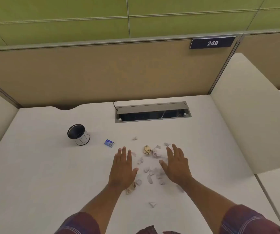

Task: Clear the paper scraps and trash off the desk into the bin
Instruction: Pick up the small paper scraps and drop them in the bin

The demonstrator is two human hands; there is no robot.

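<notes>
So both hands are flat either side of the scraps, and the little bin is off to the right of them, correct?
Not quite. The head view shows the bin to the left of the scraps, beyond the left hand. The right hand flanks the other side, as you said.

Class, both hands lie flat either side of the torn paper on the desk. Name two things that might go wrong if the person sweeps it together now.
1. Lone scraps could be missed: one lies beyond the hands, another nearer the person.
2. The left hand half covers a tan wad, which may be dragged aside.
The right hand is also flat and open.
</notes>
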